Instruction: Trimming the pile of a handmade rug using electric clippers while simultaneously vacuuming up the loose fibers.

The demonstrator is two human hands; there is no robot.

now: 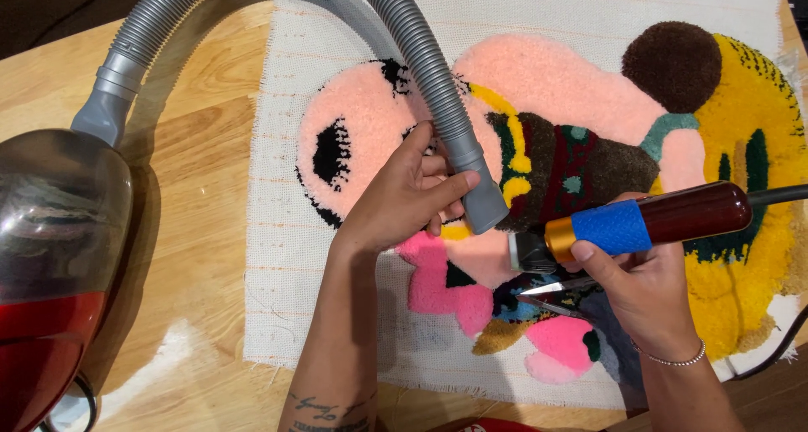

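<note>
My left hand (408, 198) grips the end of a grey ribbed vacuum hose (438, 79), its nozzle (483, 203) pointing down onto a colourful tufted rug (547, 87). My right hand (641, 282) holds an electric trimmer (648, 220) with a dark red body, a blue wrap and a gold collar; its black blade head (527, 252) rests on the rug just right of the nozzle. The same hand also holds a pair of scissors (551, 296) under the trimmer. A thin bracelet sits on the right wrist.
The rug lies on a white backing cloth (278, 255) spread over a wooden table (194, 146). A red and smoky vacuum cleaner body (50, 255) stands at the left edge. A black cord (778, 195) runs off to the right.
</note>
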